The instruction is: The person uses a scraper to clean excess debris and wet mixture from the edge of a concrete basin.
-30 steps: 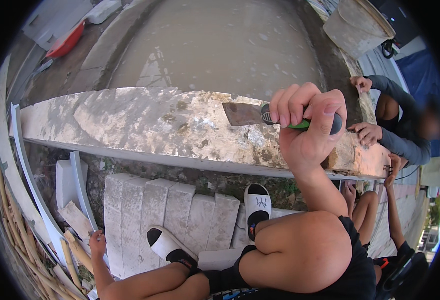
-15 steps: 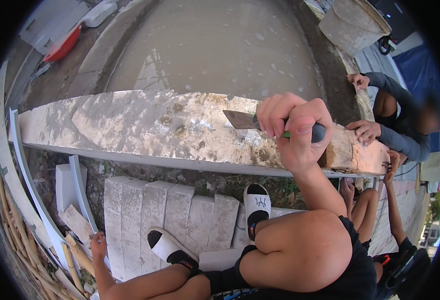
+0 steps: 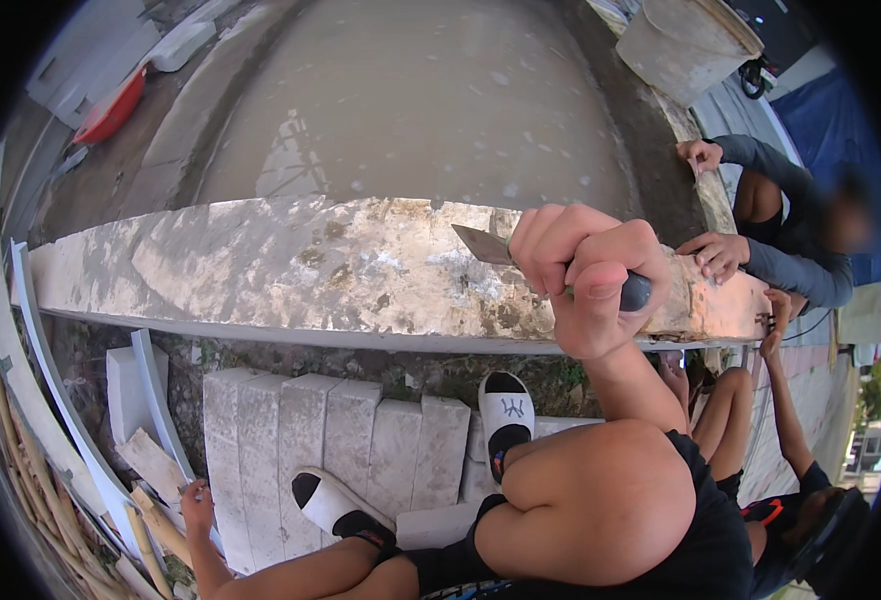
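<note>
My right hand point(image 3: 600, 285) is raised over the stone ledge, its fingers wrapped round the handle of a scraper point(image 3: 482, 245). The scraper has a short, flat metal blade pointing left and a dark, rounded handle end. Below it runs the long, pale, blotched ledge point(image 3: 280, 255); whether the blade touches it I cannot tell. At the lower left, my left hand point(image 3: 198, 508) has its fingers closed beside a long pale strip point(image 3: 160, 405). What the fingers hold is too small to make out.
Beyond the ledge lies murky water point(image 3: 430, 110). A person's hand point(image 3: 717, 255) rests on the ledge's right end, near a dirty bucket point(image 3: 685, 50). White blocks point(image 3: 300, 440) lie beside my sandalled feet point(image 3: 507, 415). Bamboo poles point(image 3: 35, 480) and a red basin point(image 3: 112, 105) are leftward.
The whole view has shifted slightly, with the ledge lower in the picture. My right hand keeps the scraper, its blade slightly lower in the picture. The left hand's grip looks unchanged.
</note>
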Tool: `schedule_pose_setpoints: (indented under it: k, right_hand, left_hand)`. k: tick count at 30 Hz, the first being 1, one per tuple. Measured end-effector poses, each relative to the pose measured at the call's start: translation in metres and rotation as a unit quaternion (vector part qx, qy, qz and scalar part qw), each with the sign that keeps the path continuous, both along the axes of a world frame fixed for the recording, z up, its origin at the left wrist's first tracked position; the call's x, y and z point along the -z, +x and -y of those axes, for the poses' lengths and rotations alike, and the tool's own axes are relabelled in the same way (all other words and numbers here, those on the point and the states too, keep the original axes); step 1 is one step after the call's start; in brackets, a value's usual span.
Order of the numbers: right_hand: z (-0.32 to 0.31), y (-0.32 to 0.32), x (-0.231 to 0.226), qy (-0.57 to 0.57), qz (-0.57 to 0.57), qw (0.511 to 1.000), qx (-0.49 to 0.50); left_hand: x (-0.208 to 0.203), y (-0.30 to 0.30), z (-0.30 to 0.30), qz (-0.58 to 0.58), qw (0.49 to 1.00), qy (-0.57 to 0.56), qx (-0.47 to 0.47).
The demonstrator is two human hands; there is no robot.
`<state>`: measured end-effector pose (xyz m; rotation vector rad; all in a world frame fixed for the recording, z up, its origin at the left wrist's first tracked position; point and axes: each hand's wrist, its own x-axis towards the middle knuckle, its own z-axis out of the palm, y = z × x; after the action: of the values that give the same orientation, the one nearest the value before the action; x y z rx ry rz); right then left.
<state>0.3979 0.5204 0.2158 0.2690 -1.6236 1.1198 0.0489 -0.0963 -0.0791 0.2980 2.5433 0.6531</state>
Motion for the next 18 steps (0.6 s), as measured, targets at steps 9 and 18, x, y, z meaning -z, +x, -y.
schedule_pose_setpoints:
  k: [9, 18]
  right_hand:
    - [-0.004, 0.011, -0.005, -0.026, 0.010, 1.000, 0.005]
    - [0.001, 0.011, -0.007, -0.033, -0.026, 0.999, -0.013]
  left_hand:
    - [-0.003, -0.003, 0.007, -0.006, 1.000, 0.003, -0.013]
    - [0.004, -0.006, 0.021, -0.005, 1.000, -0.001, -0.005]
